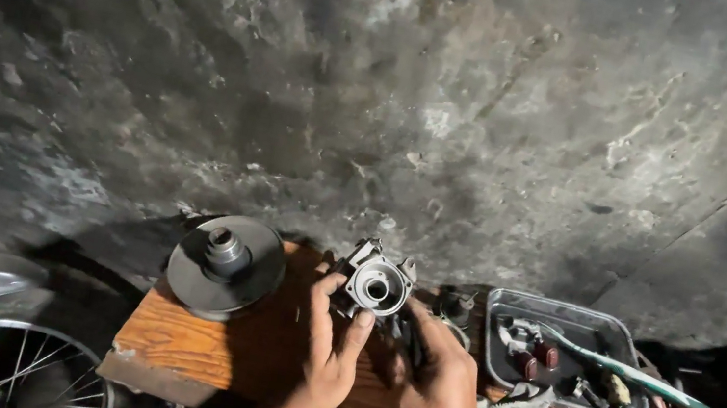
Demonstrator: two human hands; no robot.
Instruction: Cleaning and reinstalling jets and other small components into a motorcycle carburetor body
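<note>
Both hands are on that small metal housing (pixel 374 284) over the wooden bench (pixel 190 343): left hand (pixel 332 348) curled round its side, right hand (pixel 438 376) cupping underneath. Pulley disc (pixel 225 265) at nine o'clock, parts tray (pixel 505 304) at three.

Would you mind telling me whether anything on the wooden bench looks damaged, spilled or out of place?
Nothing looks broken or spilled. Both hands, left and right, hold a small metal housing above the wooden bench. A round pulley disc lies flat beside them. The metal tray is cluttered, with a green-handled tool sticking out over its rim.
</note>
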